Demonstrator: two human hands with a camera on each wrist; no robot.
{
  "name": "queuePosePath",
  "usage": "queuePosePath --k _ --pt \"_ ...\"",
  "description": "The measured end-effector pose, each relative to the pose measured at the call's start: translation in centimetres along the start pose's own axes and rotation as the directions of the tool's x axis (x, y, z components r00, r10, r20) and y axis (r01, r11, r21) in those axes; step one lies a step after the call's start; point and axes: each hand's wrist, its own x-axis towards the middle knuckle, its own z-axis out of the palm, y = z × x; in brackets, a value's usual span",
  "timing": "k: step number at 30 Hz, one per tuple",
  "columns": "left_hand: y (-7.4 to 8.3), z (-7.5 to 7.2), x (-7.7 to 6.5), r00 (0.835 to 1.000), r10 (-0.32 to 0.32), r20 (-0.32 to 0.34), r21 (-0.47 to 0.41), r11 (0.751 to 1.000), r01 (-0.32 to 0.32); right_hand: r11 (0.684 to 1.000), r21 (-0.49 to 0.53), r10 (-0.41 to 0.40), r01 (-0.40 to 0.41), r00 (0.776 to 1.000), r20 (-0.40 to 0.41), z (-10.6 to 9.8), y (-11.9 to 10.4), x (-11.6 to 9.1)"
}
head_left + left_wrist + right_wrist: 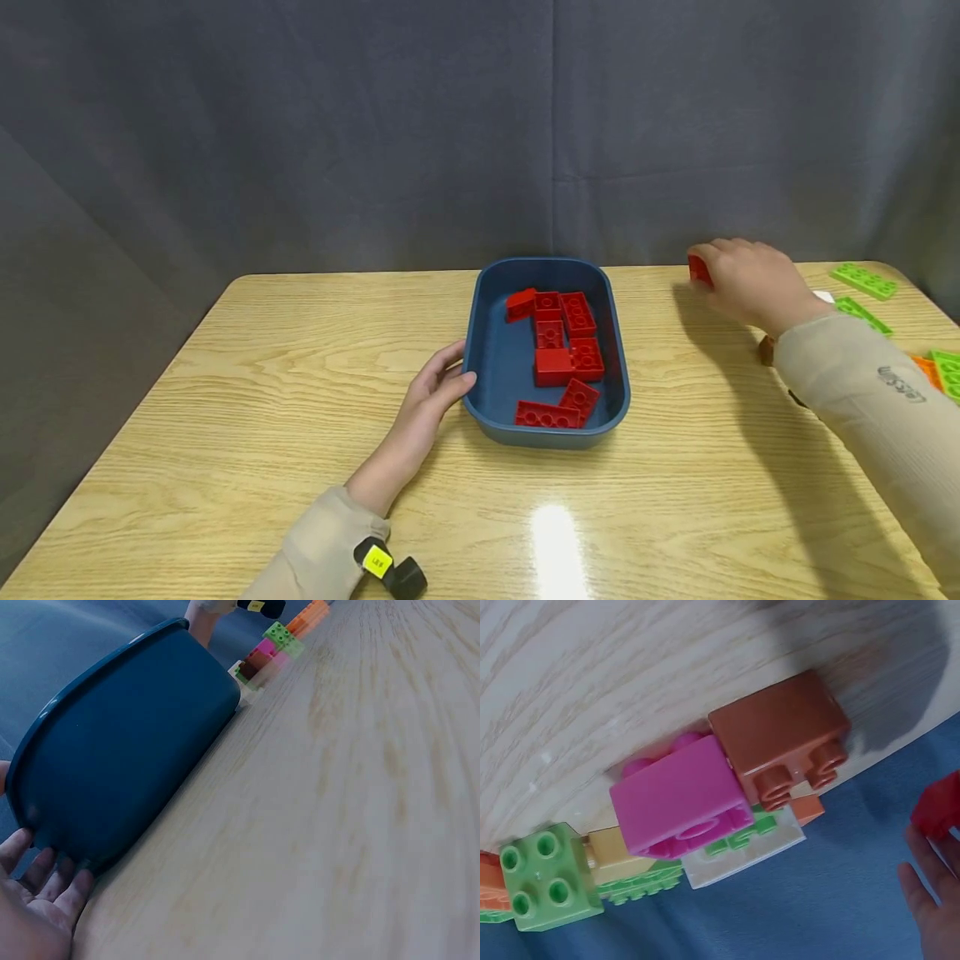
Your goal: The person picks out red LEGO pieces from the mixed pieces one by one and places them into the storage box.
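A dark blue plastic bin [486,429] sits on the table with several red toy bricks [552,367] inside. My left hand [420,408] is at the bin's left side, thumb at the rim and loosely spread fingers [71,900] against the outer wall. Raised over the table to the right of the bin, my right hand [750,279] pinches a red toy brick [700,272], mostly covered by the hand. In the right wrist view, that brick shows at the right edge above the fingertips [922,851].
To the right lie other toy bricks, partly behind my right sleeve: brown [780,727], pink [682,799], light green [551,877], white [742,847] and orange [928,371]. Flat green bricks [864,281] lie near the far right corner. A dark curtain [375,133] hangs behind the table.
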Motion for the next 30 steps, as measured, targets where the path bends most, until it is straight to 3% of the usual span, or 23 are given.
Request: queuePosePath --k 5,14,30 --pt "0.0 0.0 0.0 1.000 0.000 0.002 -0.002 1.000 0.000 1.000 -0.001 -0.018 0.018 0.995 -0.103 -0.2 -0.9 -0.1" --pt "0.0 0.1 0.0 1.000 -0.009 0.000 -0.006 1.000 0.009 0.995 0.085 -0.021 0.043 0.970 -0.243 -0.5 -3.2 -0.6" --pt "0.0 0.1 0.0 1.000 -0.004 -0.001 -0.006 1.000 0.004 0.981 0.174 -0.041 0.085 0.969 -0.245 -2.0 -8.2 -2.5"
